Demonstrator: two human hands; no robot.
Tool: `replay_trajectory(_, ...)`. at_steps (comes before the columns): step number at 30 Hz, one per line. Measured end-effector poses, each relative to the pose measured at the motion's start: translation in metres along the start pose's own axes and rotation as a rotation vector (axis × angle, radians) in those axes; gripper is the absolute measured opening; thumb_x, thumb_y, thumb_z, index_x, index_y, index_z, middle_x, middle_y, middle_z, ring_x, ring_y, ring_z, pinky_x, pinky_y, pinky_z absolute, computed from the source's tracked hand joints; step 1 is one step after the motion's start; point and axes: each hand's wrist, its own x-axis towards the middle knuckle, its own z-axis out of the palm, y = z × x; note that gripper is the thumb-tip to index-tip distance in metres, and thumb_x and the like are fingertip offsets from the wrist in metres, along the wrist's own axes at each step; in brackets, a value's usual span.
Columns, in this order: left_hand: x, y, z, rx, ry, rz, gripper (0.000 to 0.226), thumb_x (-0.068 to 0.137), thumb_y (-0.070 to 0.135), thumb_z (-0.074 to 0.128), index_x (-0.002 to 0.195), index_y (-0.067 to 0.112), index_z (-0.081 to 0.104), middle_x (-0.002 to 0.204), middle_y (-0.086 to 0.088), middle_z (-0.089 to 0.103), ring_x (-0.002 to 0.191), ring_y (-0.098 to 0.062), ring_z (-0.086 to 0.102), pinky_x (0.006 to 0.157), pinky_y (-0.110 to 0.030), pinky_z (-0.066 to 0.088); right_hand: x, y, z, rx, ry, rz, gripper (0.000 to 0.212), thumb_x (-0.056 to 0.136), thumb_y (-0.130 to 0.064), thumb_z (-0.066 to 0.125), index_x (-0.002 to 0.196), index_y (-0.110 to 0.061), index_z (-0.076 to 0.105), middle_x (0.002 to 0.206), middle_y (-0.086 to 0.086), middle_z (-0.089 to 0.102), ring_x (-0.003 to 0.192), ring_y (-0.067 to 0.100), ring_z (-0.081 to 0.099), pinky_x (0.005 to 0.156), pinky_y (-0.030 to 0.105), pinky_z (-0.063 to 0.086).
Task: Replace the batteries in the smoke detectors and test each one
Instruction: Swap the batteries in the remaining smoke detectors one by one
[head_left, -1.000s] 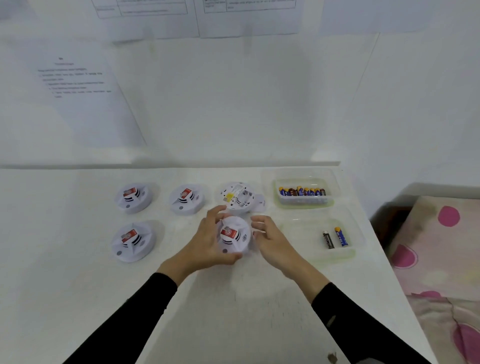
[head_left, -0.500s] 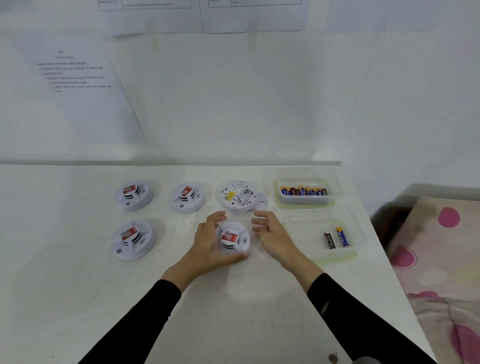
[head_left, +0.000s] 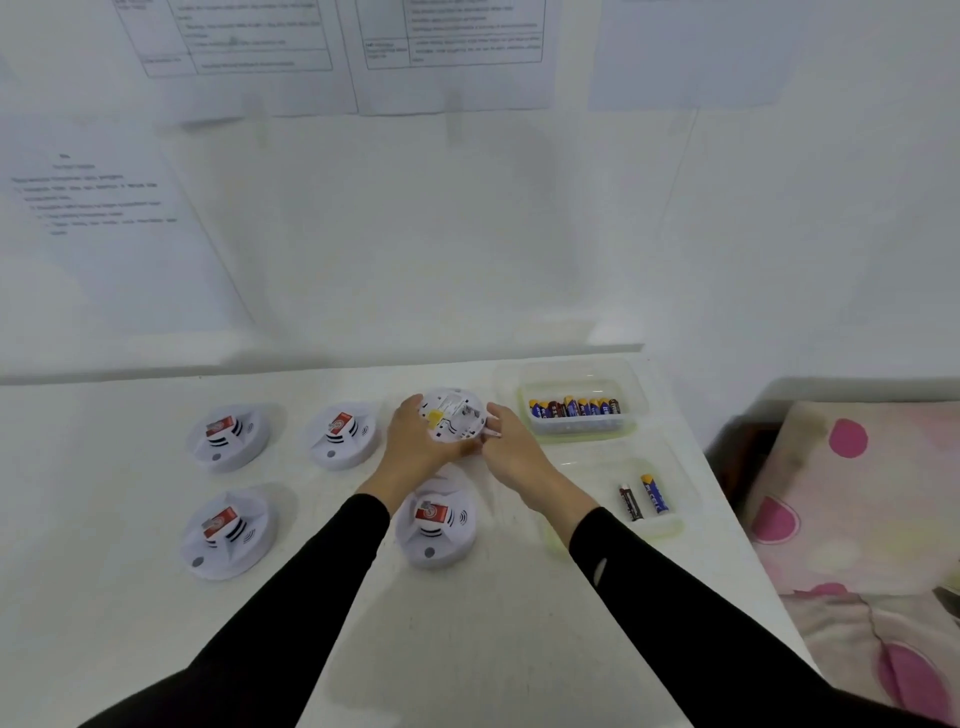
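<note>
Shifted from near red-labelled white round plastic smoke detector to far upturned white round detector, far-centre on white counter. With left grip curled round its left rim, right grip pinching right rim. Could slip on smooth shell if lifted carelessly, knocking clear plastic battery tub just right. Matt, faintly scuffed counter; white wall, printed sheets; pink-spotted bed right.

Arms: both in black sleeves, stretched forward, converging towards the far side.
Left hand: back facing up, thumb and fingers curled round the left edge of the upturned detector.
Right hand: fingertips pinching its right edge.
</note>
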Motion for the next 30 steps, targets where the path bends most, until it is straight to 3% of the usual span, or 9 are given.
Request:
replay_trajectory(4, -0.003, 0.014, -0.006, -0.108, 0.047, 0.120, 0.113, 0.052, 0.038, 0.097, 0.143, 0.015, 0.034, 0.141, -0.002, 0.045, 0.128, -0.017, 0.049, 0.106, -0.033, 0.044, -0.006, -0.003, -0.025, 0.026, 0.029, -0.132, 0.046, 0.096, 0.004, 0.039, 0.136, -0.019, 0.045, 0.131, -0.003, 0.053, 0.111, 0.009, 0.056, 0.080, 0.018, 0.049)
replay_trajectory(8, -0.020, 0.036, -0.012, -0.209, -0.056, 0.228, 0.101, 0.058, 0.021, 0.096, 0.140, 0.021, 0.036, 0.134, 0.006, 0.050, 0.119, -0.003, 0.054, 0.091, -0.015, 0.049, -0.017, 0.006, -0.083, -0.259, 0.322, -0.196, 0.028, 0.089, 0.004, 0.042, 0.086, -0.012, 0.065, 0.088, -0.004, 0.064, 0.073, 0.011, 0.060, 0.065, 0.014, 0.048)
replay_trajectory(10, -0.029, 0.045, -0.010, -0.250, -0.151, 0.282, 0.099, 0.061, 0.009, 0.093, 0.141, 0.022, 0.037, 0.135, 0.008, 0.050, 0.117, 0.003, 0.054, 0.082, -0.010, 0.051, -0.020, 0.020, -0.113, -0.603, 0.346, -0.090, 0.025, 0.089, 0.000, 0.044, 0.091, -0.007, 0.069, 0.096, 0.004, 0.066, 0.082, 0.017, 0.062, 0.071, 0.021, 0.050)
replay_trajectory(13, -0.041, 0.054, 0.000, -0.243, -0.271, 0.350, 0.103, 0.060, 0.015, 0.095, 0.142, 0.032, 0.035, 0.141, 0.007, 0.047, 0.123, 0.002, 0.053, 0.094, -0.022, 0.054, -0.020, 0.045, -0.129, -1.039, 0.214, 0.131, 0.026, 0.091, -0.008, 0.047, 0.110, -0.010, 0.065, 0.118, 0.006, 0.062, 0.110, 0.023, 0.059, 0.088, 0.028, 0.048)
replay_trajectory(16, -0.047, 0.060, 0.008, -0.231, -0.328, 0.400, 0.106, 0.059, 0.028, 0.096, 0.143, 0.041, 0.033, 0.147, 0.008, 0.042, 0.132, -0.008, 0.049, 0.103, -0.038, 0.051, -0.019, 0.064, -0.125, -1.132, 0.204, 0.130, 0.030, 0.094, -0.013, 0.049, 0.122, -0.014, 0.058, 0.126, 0.005, 0.057, 0.118, 0.021, 0.054, 0.090, 0.028, 0.046)
replay_trajectory(20, -0.051, 0.069, 0.014, -0.257, -0.367, 0.424, 0.105, 0.063, 0.024, 0.094, 0.145, 0.044, 0.031, 0.148, 0.008, 0.040, 0.131, -0.010, 0.050, 0.099, -0.039, 0.054, -0.017, 0.077, -0.123, -1.169, 0.190, 0.085, 0.032, 0.094, -0.010, 0.047, 0.125, -0.013, 0.056, 0.128, 0.007, 0.054, 0.122, 0.021, 0.052, 0.093, 0.028, 0.044)
replay_trajectory(23, -0.052, 0.073, 0.014, -0.281, -0.367, 0.414, 0.104, 0.064, 0.023, 0.093, 0.144, 0.046, 0.031, 0.147, 0.009, 0.040, 0.130, -0.009, 0.050, 0.095, -0.037, 0.056, -0.020, 0.073, -0.126, -0.877, 0.283, 0.006, 0.022, 0.090, -0.009, 0.056, 0.110, -0.013, 0.064, 0.114, 0.006, 0.064, 0.106, 0.021, 0.061, 0.082, 0.026, 0.048)
replay_trajectory(26, -0.052, 0.075, 0.013, -0.350, -0.388, 0.390, 0.102, 0.070, 0.004, 0.088, 0.145, 0.041, 0.029, 0.145, 0.011, 0.041, 0.129, -0.007, 0.051, 0.091, -0.034, 0.057, -0.042, 0.044, -0.126, -0.182, 0.519, -0.225, 0.009, 0.088, -0.011, 0.067, 0.090, -0.020, 0.066, 0.082, -0.004, 0.071, 0.070, 0.010, 0.066, 0.057, 0.017, 0.045)
replay_trajectory(30, -0.054, 0.077, 0.017, -0.431, -0.418, 0.349, 0.103, 0.073, -0.008, 0.081, 0.148, 0.034, 0.024, 0.144, 0.010, 0.043, 0.127, -0.004, 0.053, 0.090, -0.024, 0.054, -0.073, 0.005, -0.114, 0.383, 0.583, -0.443, 0.006, 0.087, -0.017, 0.071, 0.091, -0.017, 0.067, 0.080, -0.004, 0.073, 0.077, 0.013, 0.072, 0.068, 0.015, 0.050)
